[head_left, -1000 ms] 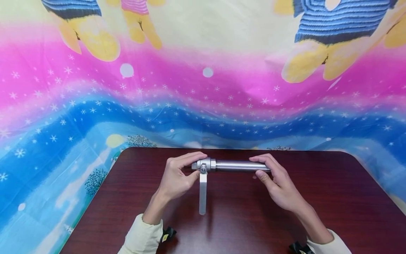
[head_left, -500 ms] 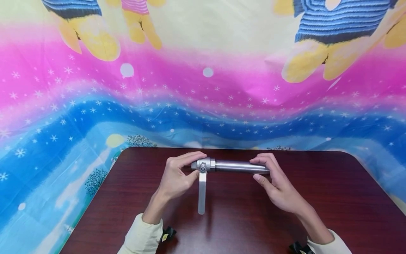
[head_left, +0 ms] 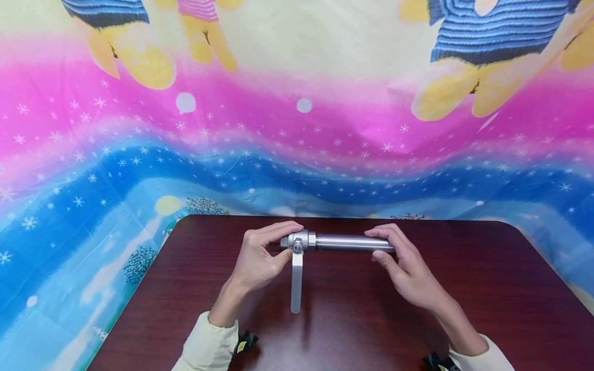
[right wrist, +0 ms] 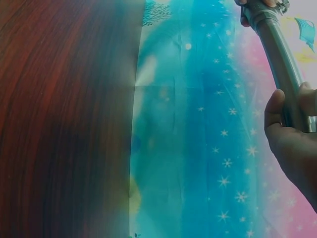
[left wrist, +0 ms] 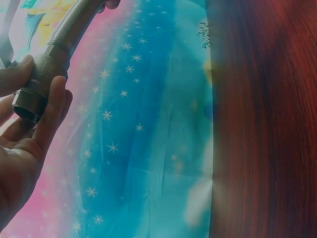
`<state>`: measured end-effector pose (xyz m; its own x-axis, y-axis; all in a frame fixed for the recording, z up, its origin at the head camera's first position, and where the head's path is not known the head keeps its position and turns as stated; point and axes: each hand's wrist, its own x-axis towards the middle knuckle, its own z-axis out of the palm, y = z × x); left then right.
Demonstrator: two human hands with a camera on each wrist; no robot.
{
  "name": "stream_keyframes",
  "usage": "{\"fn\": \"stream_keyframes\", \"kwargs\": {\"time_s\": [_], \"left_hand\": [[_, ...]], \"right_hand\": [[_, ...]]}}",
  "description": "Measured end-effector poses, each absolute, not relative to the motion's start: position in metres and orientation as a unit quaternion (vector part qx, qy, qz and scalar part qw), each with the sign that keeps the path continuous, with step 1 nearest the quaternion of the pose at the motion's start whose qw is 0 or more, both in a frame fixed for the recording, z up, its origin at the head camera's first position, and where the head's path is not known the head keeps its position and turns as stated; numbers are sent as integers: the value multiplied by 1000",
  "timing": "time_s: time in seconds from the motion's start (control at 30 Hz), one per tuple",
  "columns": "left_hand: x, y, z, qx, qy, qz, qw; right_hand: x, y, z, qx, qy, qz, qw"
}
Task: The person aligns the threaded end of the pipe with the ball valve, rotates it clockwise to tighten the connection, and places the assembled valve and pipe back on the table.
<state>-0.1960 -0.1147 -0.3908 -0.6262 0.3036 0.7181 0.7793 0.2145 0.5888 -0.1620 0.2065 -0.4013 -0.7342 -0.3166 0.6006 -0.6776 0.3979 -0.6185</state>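
Holding metal tube [head_left: 350, 242] level above table [head_left: 464, 288], both hands on it. Left hand [head_left: 260, 260] curls fingers round fitting [head_left: 299, 240] at tube's left end; flat handle [head_left: 296, 281] hangs down from fitting toward person. Right hand [head_left: 403, 263] wraps thumb and fingers round tube's right end. Left wrist view: fitting's open end [left wrist: 25, 106] sits against fingers [left wrist: 49, 116]. Advice: keep tube horizontal, keep right-hand grip firm against twist, left fingers clear of handle's swing. Starry cloth [head_left: 297, 154] behind table.
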Motion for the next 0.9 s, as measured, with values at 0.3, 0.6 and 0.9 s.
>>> {"fn": "stream_keyframes", "kwargs": {"time_s": [0.3, 0.6, 0.9], "left_hand": [[-196, -115, -391, -374, -740, -504, 241], [-196, -115, -392, -361, -746, -509, 234], [-196, -115, -392, -361, -746, -509, 233]], "right_hand": [[-161, 205, -400, 304, -803, 476, 188], [-157, 204, -402, 321, -802, 469, 184], [-161, 203, -401, 325, -796, 459, 225]]}}
